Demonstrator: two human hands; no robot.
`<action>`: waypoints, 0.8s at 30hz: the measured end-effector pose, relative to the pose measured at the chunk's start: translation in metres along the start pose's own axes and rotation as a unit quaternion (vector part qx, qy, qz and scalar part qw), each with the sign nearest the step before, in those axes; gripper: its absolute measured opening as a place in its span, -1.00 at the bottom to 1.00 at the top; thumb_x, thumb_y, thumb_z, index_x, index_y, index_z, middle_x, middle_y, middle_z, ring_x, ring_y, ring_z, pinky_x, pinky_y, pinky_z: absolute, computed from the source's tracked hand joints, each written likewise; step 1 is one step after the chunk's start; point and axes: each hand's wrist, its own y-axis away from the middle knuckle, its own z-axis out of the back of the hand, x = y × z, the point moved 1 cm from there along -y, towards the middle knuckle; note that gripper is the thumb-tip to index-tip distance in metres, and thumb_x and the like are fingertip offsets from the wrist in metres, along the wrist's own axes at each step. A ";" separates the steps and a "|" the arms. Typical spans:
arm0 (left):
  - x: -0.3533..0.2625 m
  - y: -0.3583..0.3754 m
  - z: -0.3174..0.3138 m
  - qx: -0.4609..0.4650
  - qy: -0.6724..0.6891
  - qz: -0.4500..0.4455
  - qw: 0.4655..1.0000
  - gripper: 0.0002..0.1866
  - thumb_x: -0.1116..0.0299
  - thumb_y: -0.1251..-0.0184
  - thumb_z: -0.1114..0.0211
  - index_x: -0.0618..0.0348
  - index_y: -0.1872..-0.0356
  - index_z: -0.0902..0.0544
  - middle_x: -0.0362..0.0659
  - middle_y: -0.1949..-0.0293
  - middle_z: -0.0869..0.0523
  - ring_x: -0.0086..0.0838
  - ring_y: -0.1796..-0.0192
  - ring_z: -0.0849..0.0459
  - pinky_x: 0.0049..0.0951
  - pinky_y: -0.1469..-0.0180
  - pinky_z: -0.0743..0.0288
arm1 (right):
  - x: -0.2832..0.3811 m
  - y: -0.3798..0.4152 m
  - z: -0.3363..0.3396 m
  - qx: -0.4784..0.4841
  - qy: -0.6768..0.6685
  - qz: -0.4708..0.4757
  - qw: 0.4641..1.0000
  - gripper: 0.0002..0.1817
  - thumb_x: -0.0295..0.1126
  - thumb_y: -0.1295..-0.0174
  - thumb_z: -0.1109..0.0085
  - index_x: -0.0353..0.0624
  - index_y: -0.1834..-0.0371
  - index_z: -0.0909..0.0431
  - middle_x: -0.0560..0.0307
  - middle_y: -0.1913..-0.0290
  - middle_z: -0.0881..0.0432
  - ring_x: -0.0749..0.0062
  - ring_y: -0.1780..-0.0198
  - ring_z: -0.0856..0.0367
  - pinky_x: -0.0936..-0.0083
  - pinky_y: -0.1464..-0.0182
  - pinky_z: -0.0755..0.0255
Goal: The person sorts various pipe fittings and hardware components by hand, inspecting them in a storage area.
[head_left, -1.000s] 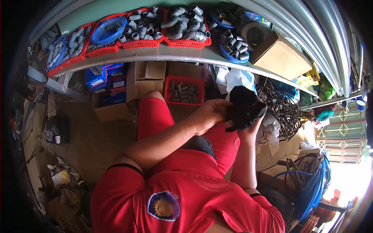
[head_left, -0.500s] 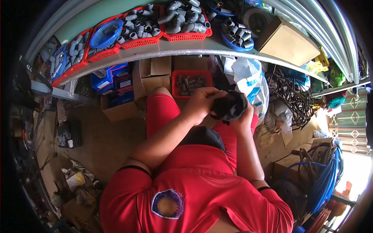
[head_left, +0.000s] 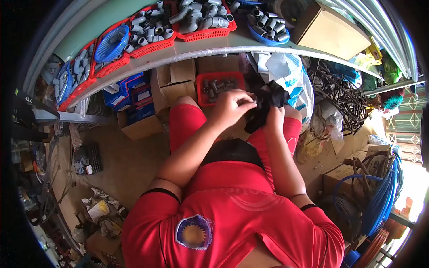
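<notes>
A crumpled piece of black cloth (head_left: 259,115) hangs in front of my knees, bunched at the top and drooping lower on its left side. My right hand (head_left: 275,119) is closed round its right part from below. At its left edge, my left hand (head_left: 234,107) pinches thumb and forefinger together, the other fingers curled in. Just beyond my hands, a red basket (head_left: 199,91) with grey pipe fittings (head_left: 213,88) stands under the shelf.
On the shelf (head_left: 196,52) stand red baskets (head_left: 205,35) and blue baskets (head_left: 270,42) of grey fittings. A cardboard box (head_left: 333,33) is at the right, above white plastic bags (head_left: 301,89) and black bent rods (head_left: 342,98). Blue hose coils (head_left: 380,201) are lower right.
The black cloth has gone from a compact bundle to a looser, hanging shape. My left hand has shifted slightly left and now pinches at its edge; the view has tilted a little.
</notes>
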 end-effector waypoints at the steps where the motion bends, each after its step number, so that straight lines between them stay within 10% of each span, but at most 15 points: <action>1: 0.013 -0.003 0.000 0.003 -0.024 0.001 1.000 -0.84 0.47 -0.22 -0.46 0.29 0.22 -0.74 -0.13 0.27 -0.81 -0.50 0.18 -0.77 -0.47 0.08 -0.60 | -0.005 -0.006 0.004 -0.053 -0.047 -0.041 0.997 -0.65 -0.29 -0.45 -0.10 -0.22 -0.20 -0.54 0.05 -0.11 -0.65 0.29 -0.05 -0.67 0.32 -0.04 -0.60; 5: 0.126 -0.012 -0.001 0.066 0.127 0.201 0.969 -0.85 0.30 -0.41 -0.36 0.07 0.12 -0.77 -0.35 0.23 -0.78 -0.54 0.23 -0.70 -0.46 0.08 -0.57 | -0.048 -0.038 0.041 0.019 -0.237 -0.184 0.954 -0.55 -0.11 -0.48 0.00 -0.19 -0.26 -0.49 -0.02 -0.14 -0.65 0.13 -0.07 -0.67 0.18 -0.14 -0.57; 8: 0.150 -0.013 -0.032 0.053 0.371 0.389 0.842 -0.75 0.21 -0.46 -0.30 0.11 -0.01 -0.70 -0.28 0.14 -0.75 -0.55 0.16 -0.69 -0.47 0.16 -0.53 | -0.081 -0.062 0.041 0.018 -0.225 -0.257 0.940 -0.51 -0.06 -0.48 0.04 -0.19 -0.26 -0.50 -0.03 -0.15 -0.66 0.06 -0.12 -0.65 0.09 -0.23 -0.51; 13: 0.253 -0.012 -0.011 -0.174 0.338 0.368 0.848 -0.72 0.14 -0.50 -0.23 0.06 -0.04 -0.60 -0.17 0.14 -0.73 -0.41 0.21 -0.72 -0.33 0.23 -0.64 | -0.036 -0.075 0.048 -0.007 -0.267 -0.192 0.944 -0.43 0.00 -0.40 0.04 -0.21 -0.27 -0.49 -0.10 -0.16 -0.64 -0.01 -0.16 -0.60 0.02 -0.26 -0.47; 17: 0.316 0.027 0.018 -0.224 0.170 0.528 0.802 -0.78 0.19 -0.47 -0.20 0.06 0.02 -0.59 -0.23 0.23 -0.70 -0.44 0.36 -0.66 -0.35 0.32 -0.56 | -0.016 -0.085 0.083 -0.072 -0.347 -0.083 0.932 -0.44 0.05 -0.40 0.08 -0.11 -0.25 -0.50 -0.04 -0.12 -0.65 -0.07 -0.15 -0.60 -0.02 -0.28 -0.43; 24: 0.243 -0.025 0.009 -0.250 0.134 0.411 0.867 -0.78 0.29 -0.51 -0.15 0.20 0.01 -0.61 -0.20 0.25 -0.68 -0.51 0.33 -0.63 -0.46 0.30 -0.55 | -0.034 -0.103 0.060 -0.116 -0.350 -0.112 0.923 -0.44 -0.01 -0.41 0.08 -0.19 -0.28 -0.47 -0.09 -0.18 -0.61 -0.08 -0.19 -0.57 -0.04 -0.33 -0.38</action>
